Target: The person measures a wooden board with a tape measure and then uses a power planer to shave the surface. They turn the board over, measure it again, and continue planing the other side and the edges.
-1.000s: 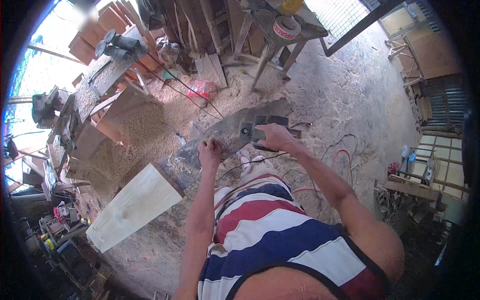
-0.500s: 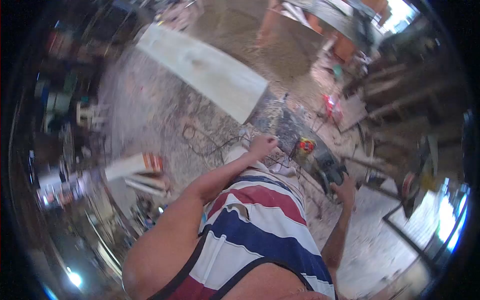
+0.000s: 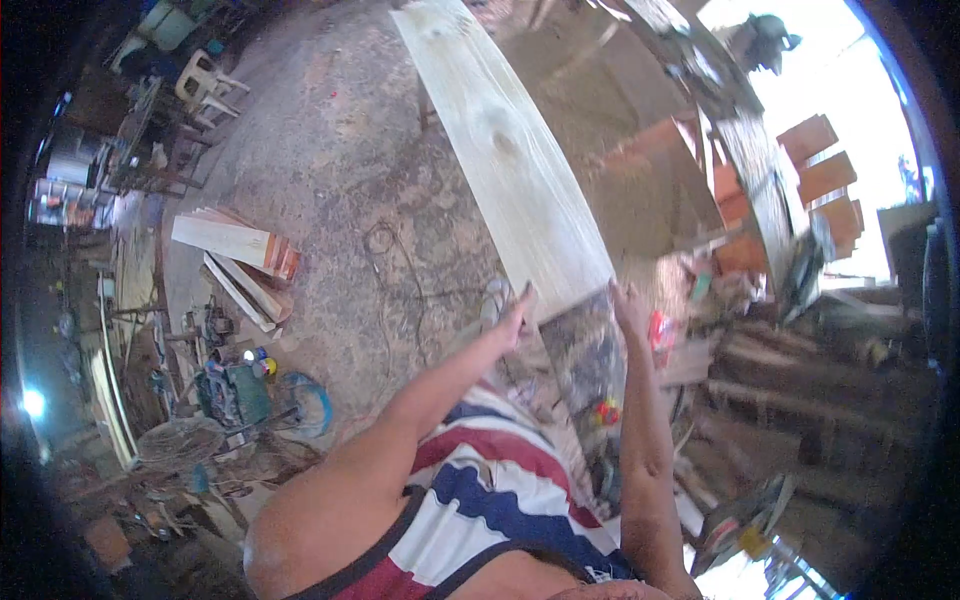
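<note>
A long pale wooden board [image 3: 500, 140] stretches away from me, its near end between my two hands. My left hand [image 3: 516, 322] is at the board's left near corner, thumb along the edge and fingers partly hidden. At the right near corner, my right hand [image 3: 628, 305] is closed on the edge. The near end lies over a dark, dusty work surface [image 3: 583, 350]. A small red and yellow object [image 3: 606, 411] sits on that surface, close to my body.
Stacked boards [image 3: 235, 245] with reddish ends lie on the floor at left. A cable [image 3: 385, 270] curls across the dusty floor. A plastic chair [image 3: 205, 85] stands at far left. A fan-like wire guard [image 3: 180, 440] and clutter are lower left; timber [image 3: 790, 375] is piled at right.
My right hand has left the dark tool near my body and come forward to the board's right corner. My left hand has reached the board's left corner. The view has turned.
</note>
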The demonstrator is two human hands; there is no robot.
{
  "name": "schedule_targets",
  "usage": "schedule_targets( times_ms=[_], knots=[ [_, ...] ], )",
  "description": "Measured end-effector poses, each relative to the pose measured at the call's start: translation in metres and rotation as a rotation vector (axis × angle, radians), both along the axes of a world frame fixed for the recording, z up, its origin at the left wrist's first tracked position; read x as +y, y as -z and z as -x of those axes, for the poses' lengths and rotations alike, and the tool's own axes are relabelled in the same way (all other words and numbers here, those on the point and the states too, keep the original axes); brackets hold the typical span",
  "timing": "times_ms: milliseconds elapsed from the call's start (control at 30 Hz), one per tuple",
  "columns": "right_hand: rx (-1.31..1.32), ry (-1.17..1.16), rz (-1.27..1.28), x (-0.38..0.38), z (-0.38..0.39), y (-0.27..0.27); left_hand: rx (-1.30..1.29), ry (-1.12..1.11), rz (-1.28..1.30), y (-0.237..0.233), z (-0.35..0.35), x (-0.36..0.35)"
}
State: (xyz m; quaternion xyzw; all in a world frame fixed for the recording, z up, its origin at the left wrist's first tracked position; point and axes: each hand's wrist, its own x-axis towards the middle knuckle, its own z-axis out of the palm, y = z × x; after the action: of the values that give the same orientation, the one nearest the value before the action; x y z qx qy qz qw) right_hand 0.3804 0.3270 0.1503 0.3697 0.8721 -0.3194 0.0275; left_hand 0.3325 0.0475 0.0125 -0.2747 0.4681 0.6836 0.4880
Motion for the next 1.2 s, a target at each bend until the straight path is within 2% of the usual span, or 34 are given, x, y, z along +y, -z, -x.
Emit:
schedule_targets(
  times_ms=[33,100,200,233,333,400,433,500,533,600,667,733,800,900,1000,1200],
  knots=[
    [0.016,-0.004,-0.152,-0.001,0.018,0.016,0.050,-0.032,0.079,-0.035,0.006,0.003],
    [0.171,-0.025,0.188,0.006,0.051,0.038,0.101,-0.006,0.236,-0.071,0.011,0.006],
    [0.011,-0.243,0.081,0.022,0.070,0.083,0.166,0.082,0.355,-0.051,0.012,0.003],
    [0.021,-0.213,0.138,0.022,0.077,0.080,0.195,0.107,0.377,-0.048,0.013,0.001],
    [-0.005,-0.140,0.258,0.015,0.075,0.058,0.065,0.136,0.224,-0.058,0.015,-0.010],
    [-0.082,-0.117,0.286,0.003,0.071,0.024,0.119,0.074,0.238,-0.113,0.023,-0.023],
    [-0.030,-0.125,0.295,-0.012,0.062,0.000,0.146,0.054,0.253,-0.145,0.022,-0.035],
    [0.100,-0.142,0.305,-0.041,0.058,-0.069,0.213,-0.126,0.214,-0.183,0.014,-0.058],
    [0.148,-0.152,0.414,-0.052,0.059,-0.107,0.254,-0.214,0.183,-0.204,0.014,-0.068],
    [0.239,-0.179,0.625,-0.072,0.061,-0.190,0.394,-0.225,0.099,-0.270,0.019,-0.106],
    [0.462,-0.271,0.750,-0.089,0.071,-0.275,0.550,-0.407,-0.035,-0.326,0.027,-0.133],
    [0.611,-0.368,0.838,-0.098,0.083,-0.336,0.740,-0.477,-0.395,-0.407,0.037,-0.139],
    [0.766,-0.507,0.689,-0.113,0.104,-0.385,1.031,-0.579,-0.481,-0.440,0.054,-0.132],
    [0.876,-0.519,0.589,-0.134,0.135,-0.408,1.272,-0.583,-0.122,-0.493,0.091,-0.116],
    [0.974,-0.480,0.673,-0.152,0.146,-0.413,1.271,-0.706,-0.155,-0.521,0.097,-0.110],
    [1.043,-0.386,0.703,-0.164,0.145,-0.414,1.254,-0.761,-0.205,-0.524,0.102,-0.107]
  ],
)
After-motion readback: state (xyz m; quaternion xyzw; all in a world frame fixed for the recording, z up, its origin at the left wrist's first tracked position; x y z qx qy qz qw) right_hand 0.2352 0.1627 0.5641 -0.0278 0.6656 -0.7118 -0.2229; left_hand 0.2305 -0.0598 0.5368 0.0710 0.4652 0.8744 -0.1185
